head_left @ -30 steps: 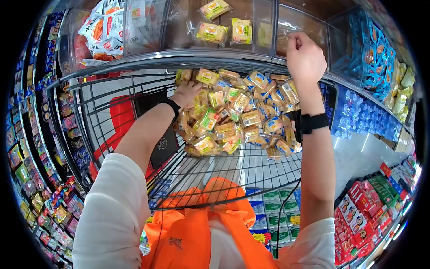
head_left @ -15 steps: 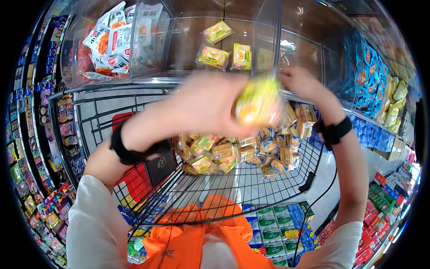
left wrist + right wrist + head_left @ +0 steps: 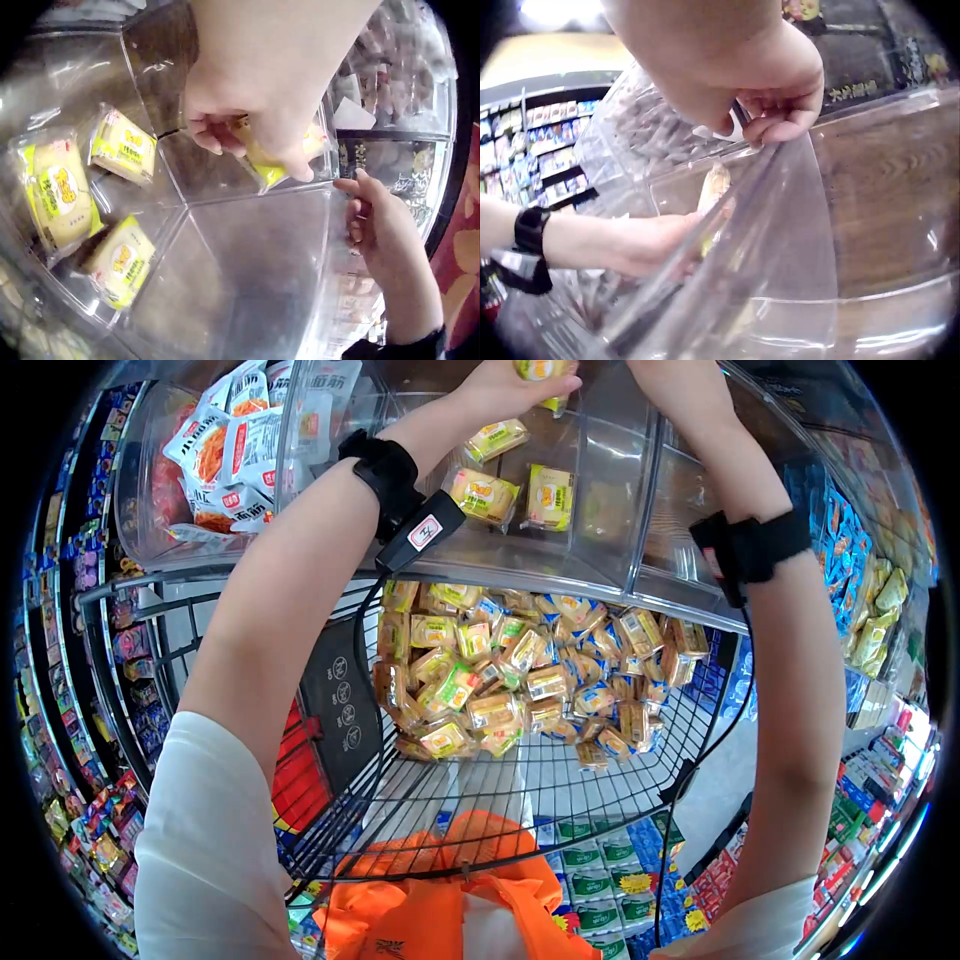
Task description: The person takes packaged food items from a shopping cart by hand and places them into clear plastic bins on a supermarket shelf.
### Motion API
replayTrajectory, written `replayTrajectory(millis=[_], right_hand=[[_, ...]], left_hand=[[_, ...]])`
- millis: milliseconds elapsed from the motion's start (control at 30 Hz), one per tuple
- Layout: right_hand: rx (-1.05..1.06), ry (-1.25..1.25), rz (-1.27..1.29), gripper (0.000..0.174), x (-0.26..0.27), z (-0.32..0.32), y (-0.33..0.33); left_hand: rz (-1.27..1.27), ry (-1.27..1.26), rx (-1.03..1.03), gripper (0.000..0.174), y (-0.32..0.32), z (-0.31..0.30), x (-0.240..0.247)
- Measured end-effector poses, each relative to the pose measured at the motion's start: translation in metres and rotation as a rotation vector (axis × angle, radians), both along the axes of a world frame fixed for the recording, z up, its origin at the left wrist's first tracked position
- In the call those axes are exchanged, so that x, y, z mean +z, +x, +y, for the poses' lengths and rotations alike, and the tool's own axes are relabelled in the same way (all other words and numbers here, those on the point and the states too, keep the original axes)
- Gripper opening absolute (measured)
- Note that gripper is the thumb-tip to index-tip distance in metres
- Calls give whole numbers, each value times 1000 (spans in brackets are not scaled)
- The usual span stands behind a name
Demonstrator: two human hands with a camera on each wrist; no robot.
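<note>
My left hand (image 3: 500, 390) holds a plastic-wrapped cake (image 3: 270, 177) with a yellow-green label, low in a clear bin; the palm hides much of the pack. Similar wrapped cakes (image 3: 550, 498) lie nearer the front of the bin, with several in view. Up at the clear divider (image 3: 799, 195), my right hand (image 3: 769, 86) has its fingers curled and pinches the divider's upper edge. Below both forearms, a heap of wrapped cakes (image 3: 495, 710) fills part of the shopping cart (image 3: 600, 785).
White snack pouches (image 3: 215, 450) fill the bin at left. Blue packets (image 3: 840, 550) hang or lie at right, by yellow-green bags (image 3: 875, 620). The cart's black rim runs along the bin front. Packed shelves (image 3: 70, 690) stand at far left.
My left hand has gone from the heap in the cart up into the bin, carrying a wrapped cake. My right hand stays near the divider; the view has shifted closer to the bins.
</note>
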State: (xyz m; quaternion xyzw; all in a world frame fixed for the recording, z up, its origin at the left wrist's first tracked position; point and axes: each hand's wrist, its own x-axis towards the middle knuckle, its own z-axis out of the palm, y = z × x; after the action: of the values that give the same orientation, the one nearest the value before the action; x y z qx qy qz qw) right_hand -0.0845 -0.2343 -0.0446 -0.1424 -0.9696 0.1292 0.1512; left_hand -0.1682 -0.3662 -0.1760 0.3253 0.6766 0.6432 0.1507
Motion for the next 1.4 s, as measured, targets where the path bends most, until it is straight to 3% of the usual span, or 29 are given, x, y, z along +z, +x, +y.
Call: replayTrajectory(millis=[33, 67, 133, 200, 267, 300, 367, 400, 433, 467, 500, 533, 567, 600, 667, 733, 800, 867, 933, 1067, 1167, 1267, 1300, 1367, 1400], right_hand=[[37, 112, -48, 39, 4, -5, 3], [42, 115, -57, 39, 3, -6, 2], [222, 155, -49, 41, 5, -7, -1], [247, 146, -71, 39, 13, -10, 3], [304, 50, -168, 33, 20, -14, 9], [304, 51, -168, 33, 18, -13, 11], [432, 28, 183, 26, 11, -2, 16], [228, -109, 187, 32, 11, 11, 28], [24, -243, 187, 39, 10, 35, 43], [-5, -725, 244, 39, -3, 68, 56], [-36, -727, 219, 37, 14, 47, 67], [-63, -883, 209, 35, 19, 48, 76], [-65, -848, 188, 34, 19, 46, 78], [-69, -812, 167, 33, 18, 43, 79], [98, -565, 11, 32, 22, 14, 71], [439, -79, -106, 32, 14, -3, 49], [449, 40, -298, 21, 55, -48, 58], [316, 227, -600, 23, -5, -64, -4], [424, 365, -673, 34, -58, -65, -34], [475, 156, -664, 33, -107, -65, -46], [429, 102, -557, 28, -138, -58, -48], [423, 222, -621, 26, -93, -67, -41], [288, 83, -604, 25, -102, -68, -38], [399, -100, -414, 28, -29, -92, -12], [571, -265, -352, 25, -24, -99, 3]], left_hand=[[-135, 114, -142, 45, 10, -2, 25], [-144, 118, -137, 45, 14, -3, 35], [335, -174, 74, 52, 16, -2, 43], [293, -129, 63, 56, 18, -1, 53], [539, -385, 165, 60, 25, 2, 67], [539, -384, 165, 60, 29, -1, 76], [658, -422, 169, 58, 33, -12, 89], [656, -424, 176, 58, 28, -19, 87], [864, -578, 209, 55, 19, -26, 85], [1072, -732, 240, 53, 11, -33, 83], [1071, -732, 246, 53, 7, -39, 78], [1156, -821, 271, 50, 5, -44, 70], [1240, -910, 295, 47, 3, -48, 64], [1238, -907, 299, 47, 0, -48, 60], [1010, -1213, 125, 46, -2, -46, 54], [1085, -1148, 144, 41, -2, -45, 46], [965, -1305, 81, 33, -4, -43, 44], [1020, -1402, 120, 29, -12, -47, 22], [922, -1535, 134, 28, -11, -48, 19], [880, -1544, 50, 28, -5, -49, 26], [863, -1507, 90, 30, -18, -52, -7], [791, -1530, 31, 32, -2, -44, 11], [789, -1496, 39, 32, -3, -45, 7], [709, -1460, 39, 34, 0, -44, 11], [703, -1463, 38, 34, 0, -45, 8]])
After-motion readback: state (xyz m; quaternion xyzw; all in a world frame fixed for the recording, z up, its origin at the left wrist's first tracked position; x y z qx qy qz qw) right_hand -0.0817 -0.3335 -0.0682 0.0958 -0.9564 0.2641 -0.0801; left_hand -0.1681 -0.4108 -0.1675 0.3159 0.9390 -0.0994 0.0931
